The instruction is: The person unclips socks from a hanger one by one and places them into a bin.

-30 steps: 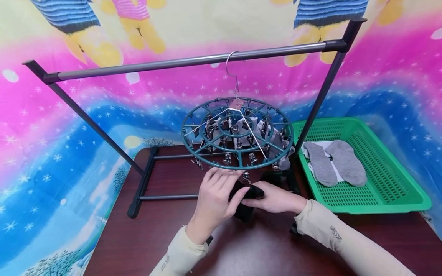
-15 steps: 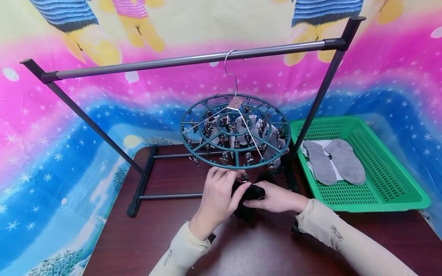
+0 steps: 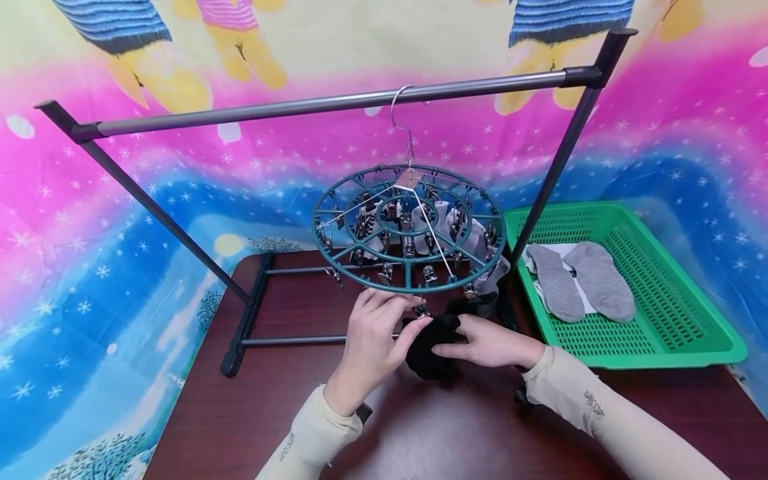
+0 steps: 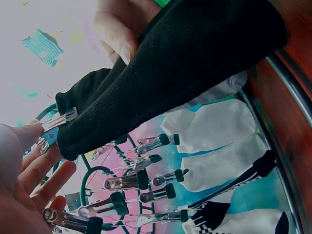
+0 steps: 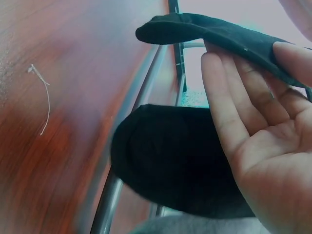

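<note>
A black sock (image 3: 433, 350) hangs below the front rim of a round green clip hanger (image 3: 414, 289). My left hand (image 3: 373, 330) pinches a metal clip (image 4: 59, 122), whose jaws sit on the sock's cuff in the left wrist view. My right hand (image 3: 493, 340) holds the same sock from the right; in the right wrist view its thumb lies above the cloth and its fingers beneath. Behind that hand hangs another black sock (image 5: 168, 158). White socks (image 4: 214, 126) and a black-and-white patterned sock (image 4: 212, 217) hang farther back on the hanger.
The hanger's hook (image 3: 396, 113) hangs on the bar (image 3: 270, 113) of a metal rack standing on the dark red table (image 3: 456, 433). At right is a green basket (image 3: 690, 313) with grey socks (image 3: 600, 280) on something white. Several unused clips (image 3: 429, 273) dangle around the hanger.
My right hand has shifted slightly right and its fingers are more spread along the black sock. The clip at my left hand has tilted, and the hanger has swung slightly left.
</note>
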The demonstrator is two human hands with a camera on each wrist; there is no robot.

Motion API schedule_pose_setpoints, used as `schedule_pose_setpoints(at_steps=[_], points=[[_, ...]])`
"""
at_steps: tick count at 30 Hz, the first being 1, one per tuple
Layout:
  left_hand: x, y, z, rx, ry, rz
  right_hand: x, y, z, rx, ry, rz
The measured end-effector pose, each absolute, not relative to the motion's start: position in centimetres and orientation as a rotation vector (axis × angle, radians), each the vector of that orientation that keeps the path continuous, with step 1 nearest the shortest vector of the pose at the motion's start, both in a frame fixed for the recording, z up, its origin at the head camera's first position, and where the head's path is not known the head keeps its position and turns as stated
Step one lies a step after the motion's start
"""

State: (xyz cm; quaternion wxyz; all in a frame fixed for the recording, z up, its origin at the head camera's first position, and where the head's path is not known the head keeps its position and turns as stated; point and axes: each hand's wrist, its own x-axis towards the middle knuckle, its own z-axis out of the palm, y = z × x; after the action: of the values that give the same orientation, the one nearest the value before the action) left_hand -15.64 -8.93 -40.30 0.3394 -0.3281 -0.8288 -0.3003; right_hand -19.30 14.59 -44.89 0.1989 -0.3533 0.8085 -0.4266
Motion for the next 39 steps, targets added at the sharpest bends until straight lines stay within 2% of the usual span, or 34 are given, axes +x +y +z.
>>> schedule_pose_setpoints(at_steps=[10, 21, 27, 39], points=[[-16.0, -9.1, -40.6, -0.914, -2.067, -0.873, -19.3, 14.5, -44.7, -0.833, 2.363, -1.086], [-16.3, -9.3, -41.1, -0.902, -2.009, -1.018, -18.9, 14.9, -44.7, -0.903, 2.368, -1.068], [-16.3, -9.6, -41.0, -0.882, -2.022, -1.049, -19.0, 15.3, -44.8, -1.038, 2.324, -1.064], [-16.4, -9.7, -40.9, -0.874, -2.016, -0.982, -18.8, 16.1, -44.0, -1.170, 2.127, -1.129]])
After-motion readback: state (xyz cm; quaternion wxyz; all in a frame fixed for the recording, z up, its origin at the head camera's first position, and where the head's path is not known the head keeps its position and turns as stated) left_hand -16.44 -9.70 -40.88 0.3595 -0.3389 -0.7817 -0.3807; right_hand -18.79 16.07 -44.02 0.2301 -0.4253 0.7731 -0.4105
